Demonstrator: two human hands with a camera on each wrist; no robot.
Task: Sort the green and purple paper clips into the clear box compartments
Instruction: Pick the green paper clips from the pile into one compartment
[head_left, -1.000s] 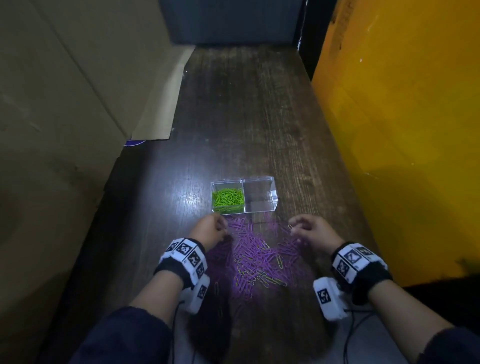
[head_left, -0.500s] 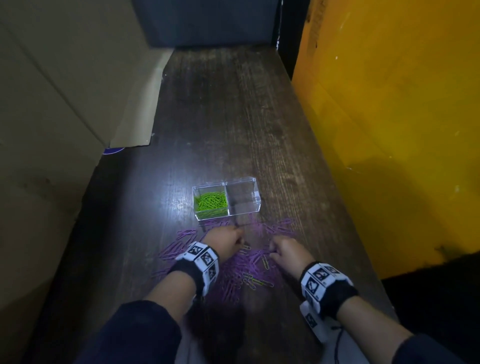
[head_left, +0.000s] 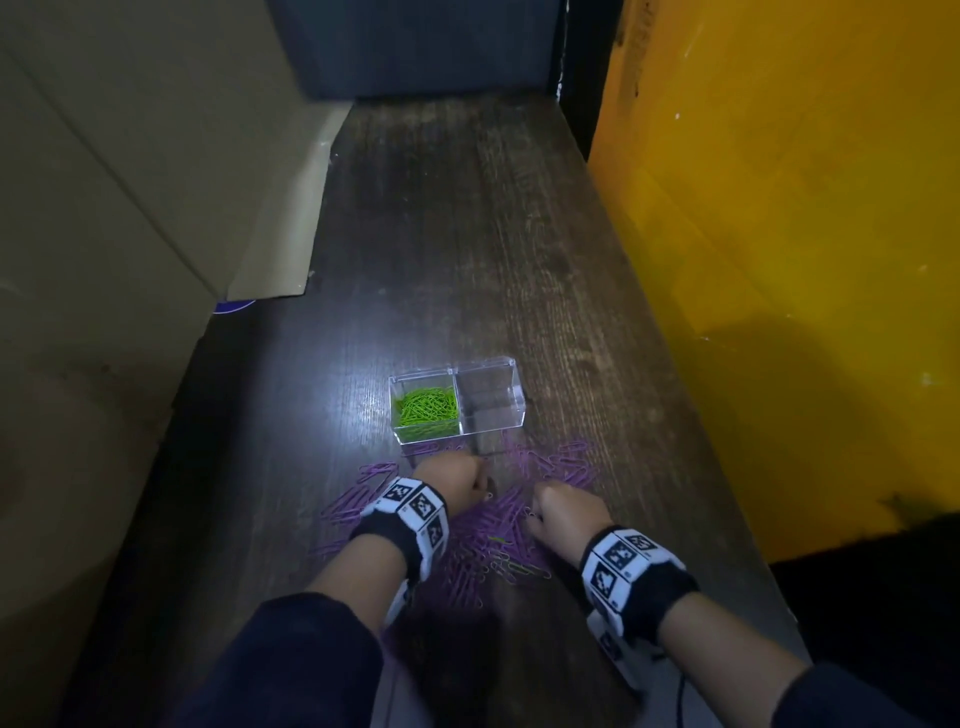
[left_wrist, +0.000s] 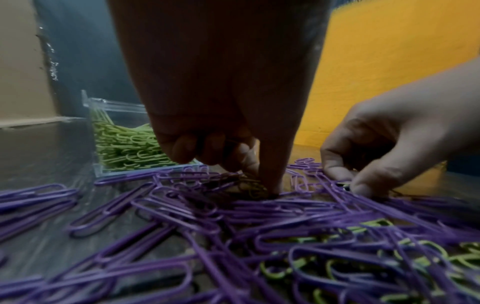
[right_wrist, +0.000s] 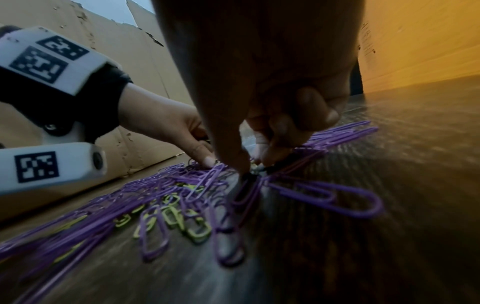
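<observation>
Head view: we see the box (head_left: 457, 402) on the bench (head_left: 467, 234); its left compartment holds green clips (head_left: 427, 407), its right one looks empty. The purple clips (head_left: 498, 525) lie spread just in front of the box, with both hands on them.
Left wrist view: our left hand (left_wrist: 221, 131) has its forefinger pointed down onto the pile in front of the box, the other fingers (left_wrist: 182, 147) curled; what they hold, if anything, we cannot tell.
Right wrist view: our right hand (right_wrist: 272, 115) has thumb and fingers (right_wrist: 278, 127) drawn together on clips at the pile's edge. They seem to pinch, though blur hides what exactly.
Advice: we judge that stray green clips (right_wrist: 179, 218) remain under the purple ones. We should lift them singly, shaking off hooked neighbours, before filling the right compartment.
</observation>
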